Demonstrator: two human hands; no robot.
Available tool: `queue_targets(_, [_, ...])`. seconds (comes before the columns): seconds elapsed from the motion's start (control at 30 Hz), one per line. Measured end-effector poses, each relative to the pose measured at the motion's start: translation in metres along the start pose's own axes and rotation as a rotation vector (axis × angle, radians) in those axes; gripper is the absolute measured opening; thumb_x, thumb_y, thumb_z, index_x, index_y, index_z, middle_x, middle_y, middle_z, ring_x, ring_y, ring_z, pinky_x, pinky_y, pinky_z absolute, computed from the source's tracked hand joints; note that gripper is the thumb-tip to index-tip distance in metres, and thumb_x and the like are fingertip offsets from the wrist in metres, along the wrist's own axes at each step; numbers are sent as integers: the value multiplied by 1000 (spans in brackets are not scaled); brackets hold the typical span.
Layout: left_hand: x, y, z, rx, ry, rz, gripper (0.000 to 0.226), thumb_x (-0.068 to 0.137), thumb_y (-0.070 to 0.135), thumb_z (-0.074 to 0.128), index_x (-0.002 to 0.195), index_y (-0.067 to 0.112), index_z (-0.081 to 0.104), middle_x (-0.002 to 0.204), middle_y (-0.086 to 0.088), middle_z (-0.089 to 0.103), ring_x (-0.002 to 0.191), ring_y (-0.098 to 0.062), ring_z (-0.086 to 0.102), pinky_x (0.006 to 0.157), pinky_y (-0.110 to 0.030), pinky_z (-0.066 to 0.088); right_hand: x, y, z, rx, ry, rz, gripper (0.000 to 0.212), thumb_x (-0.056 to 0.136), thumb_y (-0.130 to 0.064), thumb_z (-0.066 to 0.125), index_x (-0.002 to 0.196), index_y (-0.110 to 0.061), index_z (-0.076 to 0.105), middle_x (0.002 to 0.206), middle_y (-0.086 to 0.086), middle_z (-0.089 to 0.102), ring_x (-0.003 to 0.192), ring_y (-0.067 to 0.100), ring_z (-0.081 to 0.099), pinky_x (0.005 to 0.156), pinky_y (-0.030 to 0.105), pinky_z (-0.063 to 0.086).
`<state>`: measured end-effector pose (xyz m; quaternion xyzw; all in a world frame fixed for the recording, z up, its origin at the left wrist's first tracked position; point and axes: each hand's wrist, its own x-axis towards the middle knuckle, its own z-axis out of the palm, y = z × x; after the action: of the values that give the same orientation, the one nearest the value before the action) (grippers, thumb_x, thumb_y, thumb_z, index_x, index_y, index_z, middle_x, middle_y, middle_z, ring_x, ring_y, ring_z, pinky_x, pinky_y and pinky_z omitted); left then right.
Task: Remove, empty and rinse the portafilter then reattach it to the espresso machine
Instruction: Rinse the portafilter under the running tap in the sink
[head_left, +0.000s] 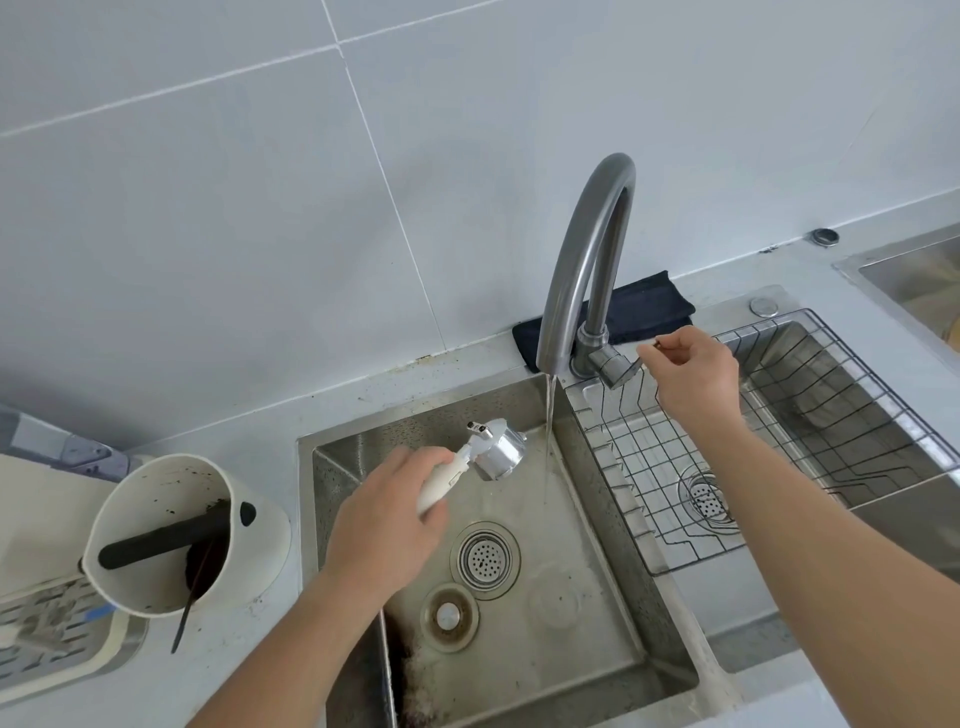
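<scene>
Portafilter held over the sink beside running water.

At centre frame the left hand (384, 525) is closed around the white handle of the portafilter (480, 457), its metal basket just left of the thin stream falling from the faucet (587, 249) into the sink (545, 597). The right hand (693, 376), fingers curled, pinches the faucet lever at centre right. A knock box (182, 535) with coffee grounds stands on the tabletop (234, 649) at lower left.

The steel left sink basin (597, 639) lies open around its round drain strainer (485, 559), bounded rightward by the wire dish rack (779, 441) and overhead by the curved grey faucet spout (587, 244).
</scene>
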<state>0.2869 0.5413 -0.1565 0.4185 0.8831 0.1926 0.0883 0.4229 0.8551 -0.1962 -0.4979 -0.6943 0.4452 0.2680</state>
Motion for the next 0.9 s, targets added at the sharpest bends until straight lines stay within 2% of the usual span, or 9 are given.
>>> queue_targets(0.2, [-8,-3,1,84,57,75,48,74,14,74,114,33,56,87,11,52,62,-13,48,49,-21,34,0,-2,1,-14,8,3,13,89,-32,71,87,-21,66,79,-8,69,60,10,59,52,23,43])
queue_targets(0.33, [-12,-5,0,76,67,94,48,73,11,74,115,29,59,86,7,54,62,-15,51,49,-24,39,0,-3,3,-43,15,-10,13,90,-33,70,89,-21,65,79,-10,68,62,8,59,52,22,42])
queue_targets(0.5, [-16,-7,-4,66,61,65,47,75,11,73,115,30,58,85,7,54,61,-16,51,48,-25,39,8,-10,8,-70,7,-56,11,91,-30,69,91,-20,65,78,-10,67,66,9,60,57,23,44])
queue_targets(0.8, [-17,-7,-5,61,49,51,47,77,12,71,117,32,55,88,8,55,63,-13,51,50,-18,33,11,-11,13,-126,31,-86,10,93,-28,68,91,-20,63,78,-8,65,68,5,58,54,19,40])
queue_targets(0.9, [-18,-6,-6,56,43,50,47,78,12,71,117,31,56,89,7,55,64,-14,52,50,-20,36,10,-10,13,-139,36,-104,10,94,-28,67,91,-20,61,79,-6,65,68,4,57,54,18,38])
